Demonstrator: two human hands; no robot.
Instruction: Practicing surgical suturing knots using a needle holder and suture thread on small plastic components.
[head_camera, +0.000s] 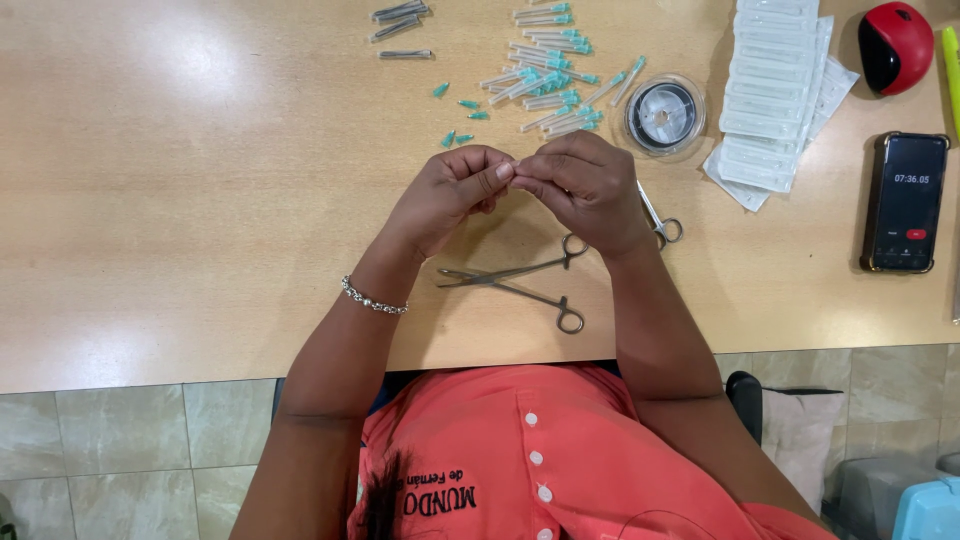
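I see my left hand (455, 190) and right hand (585, 185) meeting fingertip to fingertip above the table (200, 200), both pinched shut on one small pale piece (512, 172), too tiny to identify. It looks light, thin and slippery, so I judge a fingertip pinch at its ends suits it best. Just beyond the grip lie capped needles (550, 75) and loose teal caps (462, 118); a thread spool (664, 114) sits beyond my right hand. Forceps (520, 283) lie just below the grip, scissors (660, 222) partly under my right wrist. Nothing blocks the pinch.

Coral buttoned shirt (560, 450) — beaded silver bracelet (374, 298)
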